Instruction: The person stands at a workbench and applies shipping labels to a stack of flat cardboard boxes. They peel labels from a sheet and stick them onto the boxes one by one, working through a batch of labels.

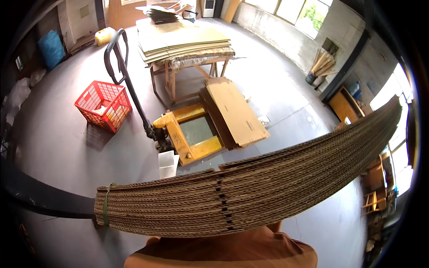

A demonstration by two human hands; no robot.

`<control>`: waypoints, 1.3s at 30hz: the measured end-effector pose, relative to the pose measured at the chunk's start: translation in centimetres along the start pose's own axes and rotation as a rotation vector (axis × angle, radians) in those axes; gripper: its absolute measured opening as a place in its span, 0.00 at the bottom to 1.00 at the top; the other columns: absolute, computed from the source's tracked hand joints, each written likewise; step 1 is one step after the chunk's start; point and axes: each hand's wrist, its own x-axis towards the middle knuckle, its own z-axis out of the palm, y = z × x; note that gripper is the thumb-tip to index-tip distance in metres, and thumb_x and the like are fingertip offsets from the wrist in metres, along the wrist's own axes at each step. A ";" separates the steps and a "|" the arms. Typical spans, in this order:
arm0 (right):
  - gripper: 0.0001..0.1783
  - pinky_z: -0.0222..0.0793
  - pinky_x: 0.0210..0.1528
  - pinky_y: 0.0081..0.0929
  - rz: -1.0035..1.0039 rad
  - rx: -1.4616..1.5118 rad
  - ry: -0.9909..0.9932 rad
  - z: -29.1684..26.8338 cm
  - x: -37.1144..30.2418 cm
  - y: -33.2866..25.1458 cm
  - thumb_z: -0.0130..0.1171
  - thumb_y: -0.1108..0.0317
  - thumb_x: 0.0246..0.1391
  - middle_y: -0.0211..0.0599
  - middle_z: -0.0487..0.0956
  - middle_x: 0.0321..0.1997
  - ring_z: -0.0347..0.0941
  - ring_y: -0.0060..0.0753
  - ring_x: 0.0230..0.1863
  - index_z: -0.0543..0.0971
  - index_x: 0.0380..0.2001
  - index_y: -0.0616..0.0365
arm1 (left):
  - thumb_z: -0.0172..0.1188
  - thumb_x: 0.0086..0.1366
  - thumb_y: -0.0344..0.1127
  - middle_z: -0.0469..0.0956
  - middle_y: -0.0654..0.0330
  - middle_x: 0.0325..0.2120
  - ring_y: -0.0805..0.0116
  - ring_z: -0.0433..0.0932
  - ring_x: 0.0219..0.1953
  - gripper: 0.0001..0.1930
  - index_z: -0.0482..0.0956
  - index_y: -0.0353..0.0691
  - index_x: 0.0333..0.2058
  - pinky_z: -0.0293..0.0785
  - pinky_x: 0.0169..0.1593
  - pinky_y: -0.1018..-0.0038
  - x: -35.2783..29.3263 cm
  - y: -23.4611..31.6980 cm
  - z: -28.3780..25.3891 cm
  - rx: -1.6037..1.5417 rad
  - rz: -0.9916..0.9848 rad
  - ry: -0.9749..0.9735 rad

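A thick bundle of flat corrugated cardboard sheets [268, 183] stretches across the view right in front of my body, its layered edges facing up. A green strap [106, 205] is tied round its left end, and a dotted row of dark marks crosses the edges near the middle. Both my hands are hidden by the bundle, so how they hold or touch it cannot be seen. Below it shows my brown clothing [223, 250].
Ahead stands a yellow pallet jack [203, 149] with a black handle, flat brown cardboard [237, 111] lying across it. A red plastic crate [118, 109] sits to its left. Farther off, a wooden table [170, 80] bears cardboard sheets [187, 40]; another person's arm [176, 6] shows behind.
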 end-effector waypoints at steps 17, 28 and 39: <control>0.29 0.68 0.54 0.39 0.179 -0.026 -0.078 37.1 37.7 23.2 0.51 0.50 0.59 0.41 0.68 0.57 0.67 0.41 0.55 0.67 0.55 0.62 | 0.52 0.61 0.47 0.77 0.48 0.24 0.58 0.77 0.28 0.23 0.76 0.25 0.31 0.71 0.33 0.66 31.8 43.5 22.1 -0.405 0.214 0.038; 0.22 0.72 0.51 0.31 0.595 -0.037 -0.832 69.5 49.3 52.7 0.49 0.64 0.61 0.47 0.75 0.50 0.74 0.39 0.48 0.68 0.53 0.70 | 0.50 0.62 0.50 0.73 0.33 0.43 0.41 0.73 0.48 0.29 0.72 0.22 0.43 0.67 0.51 0.59 56.1 74.2 10.0 -0.484 0.419 1.380; 0.15 0.68 0.31 0.16 1.186 -0.652 -1.487 70.1 42.7 64.6 0.55 0.68 0.58 0.37 0.80 0.35 0.73 0.20 0.29 0.75 0.46 0.67 | 0.50 0.68 0.44 0.69 0.54 0.52 0.60 0.71 0.52 0.24 0.62 0.35 0.57 0.68 0.55 0.62 46.6 56.5 25.7 -1.065 0.222 0.746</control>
